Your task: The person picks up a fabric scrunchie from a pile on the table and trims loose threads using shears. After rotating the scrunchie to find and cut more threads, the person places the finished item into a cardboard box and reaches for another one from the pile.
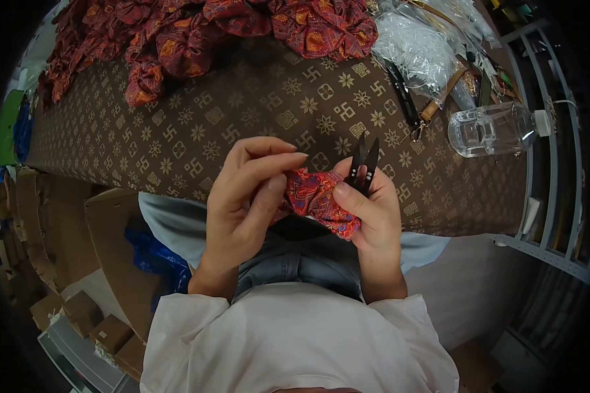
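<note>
A small gathered piece of red patterned cloth point(321, 200) is stretched between my two hands, above my lap at the table's near edge. My left hand point(242, 196) is at the cloth's left end, thumb and index finger close together; its lower fingers are partly hidden. My right hand point(379, 213) pinches the right end under its thumb. In that same hand sit black thread snips point(364, 164), their blades pointing away from me and apart. The blades do not touch the cloth.
A heap of similar red cloth pieces point(183, 39) lies along the far side of the brown patterned tablecloth point(242, 111). To the right are a clear plastic bottle point(491, 130) on its side, a clear bag of white bits point(416, 49) and a black strap point(402, 92). Cardboard boxes point(121, 262) stand lower left.
</note>
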Action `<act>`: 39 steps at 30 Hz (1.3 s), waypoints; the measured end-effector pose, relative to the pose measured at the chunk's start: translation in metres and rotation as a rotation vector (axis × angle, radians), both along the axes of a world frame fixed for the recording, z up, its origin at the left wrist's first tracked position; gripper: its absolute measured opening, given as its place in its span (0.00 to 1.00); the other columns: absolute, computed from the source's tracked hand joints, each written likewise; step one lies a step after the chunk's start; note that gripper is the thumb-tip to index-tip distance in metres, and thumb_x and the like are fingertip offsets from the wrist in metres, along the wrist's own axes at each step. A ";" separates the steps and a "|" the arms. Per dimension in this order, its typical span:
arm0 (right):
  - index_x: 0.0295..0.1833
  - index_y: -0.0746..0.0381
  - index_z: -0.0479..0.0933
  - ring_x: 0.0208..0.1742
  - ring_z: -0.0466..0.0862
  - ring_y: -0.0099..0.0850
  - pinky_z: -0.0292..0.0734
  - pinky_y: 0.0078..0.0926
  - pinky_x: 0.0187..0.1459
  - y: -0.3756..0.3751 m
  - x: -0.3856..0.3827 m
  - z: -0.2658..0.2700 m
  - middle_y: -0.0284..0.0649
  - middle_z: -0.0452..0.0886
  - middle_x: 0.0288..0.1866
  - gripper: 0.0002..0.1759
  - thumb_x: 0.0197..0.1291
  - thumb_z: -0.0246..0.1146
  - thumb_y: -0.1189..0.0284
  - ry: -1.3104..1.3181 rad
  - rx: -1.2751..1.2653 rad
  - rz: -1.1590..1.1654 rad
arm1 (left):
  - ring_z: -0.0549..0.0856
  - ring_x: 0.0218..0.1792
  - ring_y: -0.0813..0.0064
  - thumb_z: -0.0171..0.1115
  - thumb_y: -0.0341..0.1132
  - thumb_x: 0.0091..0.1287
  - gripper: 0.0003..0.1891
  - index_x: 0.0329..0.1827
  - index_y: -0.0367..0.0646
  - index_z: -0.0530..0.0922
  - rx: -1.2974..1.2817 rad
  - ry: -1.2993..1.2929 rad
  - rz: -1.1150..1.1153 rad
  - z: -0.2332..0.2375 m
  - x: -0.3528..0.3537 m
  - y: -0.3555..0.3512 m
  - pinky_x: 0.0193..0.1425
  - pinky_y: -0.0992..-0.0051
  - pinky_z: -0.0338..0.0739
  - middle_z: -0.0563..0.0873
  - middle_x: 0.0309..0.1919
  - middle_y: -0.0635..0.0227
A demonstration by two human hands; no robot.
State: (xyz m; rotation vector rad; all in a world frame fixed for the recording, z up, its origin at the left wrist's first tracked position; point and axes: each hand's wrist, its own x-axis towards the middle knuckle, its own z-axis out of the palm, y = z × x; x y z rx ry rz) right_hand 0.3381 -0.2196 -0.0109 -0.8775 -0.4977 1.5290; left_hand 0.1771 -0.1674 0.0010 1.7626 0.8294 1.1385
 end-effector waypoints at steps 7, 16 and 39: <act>0.41 0.66 0.72 0.32 0.75 0.17 0.70 0.13 0.34 0.001 -0.001 0.004 0.33 0.77 0.32 0.10 0.53 0.62 0.76 -0.062 0.021 -0.063 | 0.79 0.38 0.72 0.67 0.22 0.44 0.19 0.42 0.35 0.77 -0.068 -0.013 -0.079 0.010 0.008 -0.006 0.41 0.79 0.73 0.79 0.38 0.60; 0.35 0.67 0.76 0.28 0.72 0.19 0.66 0.13 0.29 -0.002 0.010 0.015 0.34 0.72 0.29 0.11 0.43 0.67 0.82 -0.772 0.358 -0.229 | 0.80 0.32 0.73 0.66 0.19 0.42 0.16 0.38 0.35 0.77 -0.002 0.027 -0.013 0.007 0.012 -0.009 0.36 0.80 0.73 0.80 0.32 0.62; 0.31 0.67 0.72 0.29 0.69 0.19 0.65 0.15 0.32 0.004 0.006 0.005 0.34 0.71 0.29 0.04 0.54 0.60 0.77 -0.582 0.341 -0.101 | 0.76 0.29 0.76 0.65 0.19 0.42 0.15 0.36 0.36 0.78 -0.066 0.026 -0.074 0.008 0.015 -0.009 0.33 0.82 0.69 0.78 0.29 0.65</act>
